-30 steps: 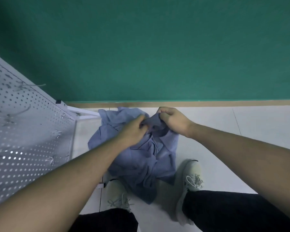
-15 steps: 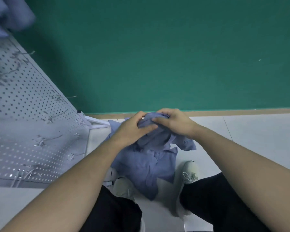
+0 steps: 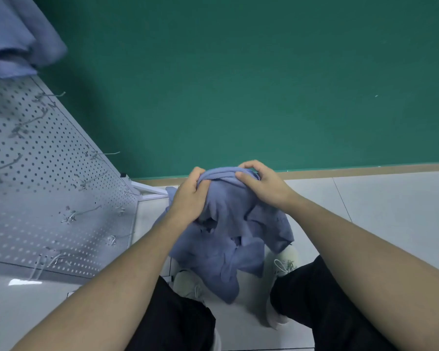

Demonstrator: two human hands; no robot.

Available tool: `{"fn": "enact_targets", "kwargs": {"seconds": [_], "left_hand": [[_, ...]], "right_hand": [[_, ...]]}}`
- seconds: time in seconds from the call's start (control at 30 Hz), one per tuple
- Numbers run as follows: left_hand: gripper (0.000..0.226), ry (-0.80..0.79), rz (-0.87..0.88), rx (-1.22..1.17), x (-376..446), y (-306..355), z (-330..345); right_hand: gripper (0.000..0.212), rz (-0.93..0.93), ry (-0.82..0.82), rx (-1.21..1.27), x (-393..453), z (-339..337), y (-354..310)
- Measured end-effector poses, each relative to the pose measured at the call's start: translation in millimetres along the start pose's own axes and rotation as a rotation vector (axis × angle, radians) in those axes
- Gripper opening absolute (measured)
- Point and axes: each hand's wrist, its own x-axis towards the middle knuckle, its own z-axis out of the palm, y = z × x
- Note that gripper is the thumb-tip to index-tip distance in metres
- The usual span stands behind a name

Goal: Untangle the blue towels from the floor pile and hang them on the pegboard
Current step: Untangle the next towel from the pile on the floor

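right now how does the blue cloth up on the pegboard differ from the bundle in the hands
The hung cloth drapes at the top of the pegboard, touched by no hand; the bundle is bunched, with the left hand and right hand gripping its top. The hung cloth falls in broad folds; the bundle is twisted, ends dangling between the shoes. Both are the same blue.

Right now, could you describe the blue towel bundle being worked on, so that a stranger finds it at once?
Start at the green wall and drop to the pale floor below it. The blue towel bundle hangs there above two light shoes, gripped at its top by the left hand and right hand. The other blue cloth sits atop the pegboard, untouched.
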Motion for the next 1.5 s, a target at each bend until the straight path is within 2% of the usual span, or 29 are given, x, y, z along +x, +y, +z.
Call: {"fn": "enact_targets", "kwargs": {"seconds": [0.07,0.13,0.17,0.23,0.27,0.33,0.5,0.6,0.7,0.8,0.87,0.97,1.03,1.13,1.2,1.3,1.37,1.43,1.5], "left_hand": [[0.017,0.067,0.043,-0.104,-1,9,2],[0.021,0.100,0.083,-0.166,-1,14,4],[0.025,0.110,0.112,-0.169,-1,14,4],[0.034,0.109,0.174,-0.148,-1,14,1],[0.036,0.096,0.193,-0.133,-1,12,-1],[0.039,0.054,0.207,-0.093,1,6,-4],[0.035,0.039,0.181,-0.037,1,-1,-12],[0.036,0.083,0.090,-0.069,0,-2,-17],[0.033,0.051,-0.074,-0.235,0,-5,-16],[0.027,0.055,-0.192,-0.533,2,-4,-18],[0.036,0.026,-0.258,-0.813,2,-1,-23],[0.054,0.018,-0.309,-1.030,0,3,-26],[0.061,0.021,-0.309,-1.070,0,7,-24],[0.064,0.029,-0.295,-1.117,1,11,-22],[0.055,0.044,-0.306,-1.182,4,9,-24],[0.037,0.094,-0.359,-1.218,6,6,-27],[0.037,0.122,-0.391,-1.235,5,7,-27],[0.045,0.169,-0.416,-1.247,2,12,-26],[0.043,0.230,-0.437,-1.245,0,19,-25]], "right_hand": [[0.030,0.013,-0.087,0.029,-3,-1,-5],[0.030,0.088,-0.229,-0.016,-6,3,-8],[0.035,0.142,-0.301,0.033,-7,5,-11],[0.061,0.281,-0.367,0.289,-6,11,-9],[0.058,0.320,-0.373,0.382,-7,15,-10],[0.032,0.281,-0.366,0.343,-3,19,-7],[0.035,0.192,-0.484,0.097,1,30,-1],[0.021,0.115,-0.432,-0.063,4,37,-5],[0.031,-0.013,-0.356,-0.102,5,47,-5],[0.019,0.026,-0.215,0.104,10,53,-2],[0.011,0.076,-0.161,0.226,14,54,-1],[0.035,0.015,-0.163,0.145,16,56,2],[0.041,-0.041,-0.168,0.101,17,59,1],[0.022,-0.137,-0.084,-0.022,22,62,1],[0.013,-0.186,-0.069,-0.089,26,60,3],[0.018,-0.240,-0.125,-0.084,28,55,5],[0.023,-0.275,-0.150,-0.069,27,52,0],[0.022,-0.228,-0.162,-0.005,27,50,-4],[0.021,-0.118,-0.202,0.122,26,48,-4]]}}
